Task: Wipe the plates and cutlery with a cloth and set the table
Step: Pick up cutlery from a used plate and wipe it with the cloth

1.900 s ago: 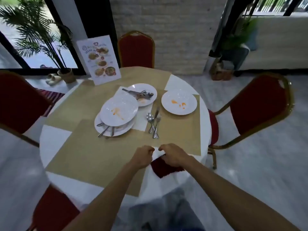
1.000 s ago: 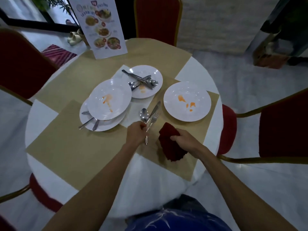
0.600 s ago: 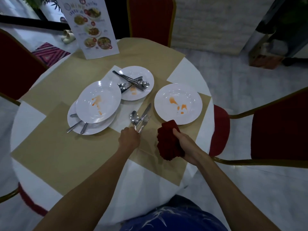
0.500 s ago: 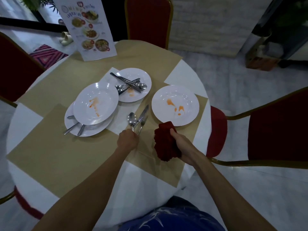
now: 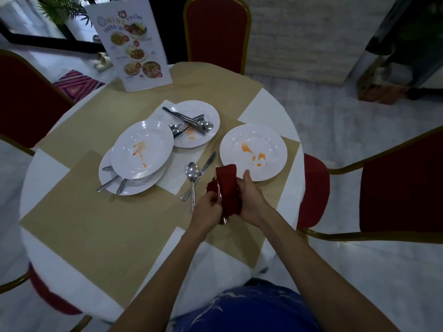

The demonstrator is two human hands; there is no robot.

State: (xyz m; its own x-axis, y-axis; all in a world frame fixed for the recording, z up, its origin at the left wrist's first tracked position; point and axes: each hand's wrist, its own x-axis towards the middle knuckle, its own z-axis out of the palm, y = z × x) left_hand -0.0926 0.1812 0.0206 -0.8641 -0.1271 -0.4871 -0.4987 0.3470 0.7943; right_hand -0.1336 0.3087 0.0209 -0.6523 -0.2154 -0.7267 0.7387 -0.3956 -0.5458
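Observation:
My left hand [image 5: 206, 210] grips the handle of a fork [image 5: 219, 193] above the table's near right side. My right hand [image 5: 251, 198] holds a dark red cloth [image 5: 228, 185] folded round the fork's shaft. A spoon [image 5: 192, 174] and a knife [image 5: 204, 169] lie just left of my hands. Beyond the cloth sits a white plate [image 5: 273, 142] with orange stains. Two stacked white plates [image 5: 153, 142] with stains sit to the left, cutlery [image 5: 110, 183] poking out between them. A smaller far plate [image 5: 208, 110] carries several pieces of cutlery [image 5: 189, 121].
The round table [image 5: 48, 267] has a white cloth and tan placemats [image 5: 100, 226]. A standing menu card [image 5: 133, 41] is at the far edge. Red chairs with gold frames stand at the far side [image 5: 217, 32], right [image 5: 398, 192] and left [image 5: 26, 99].
My left hand lifted the fork from beside the spoon and knife and brought it to the cloth. My right hand raised the cloth off the table and wrapped it round the fork.

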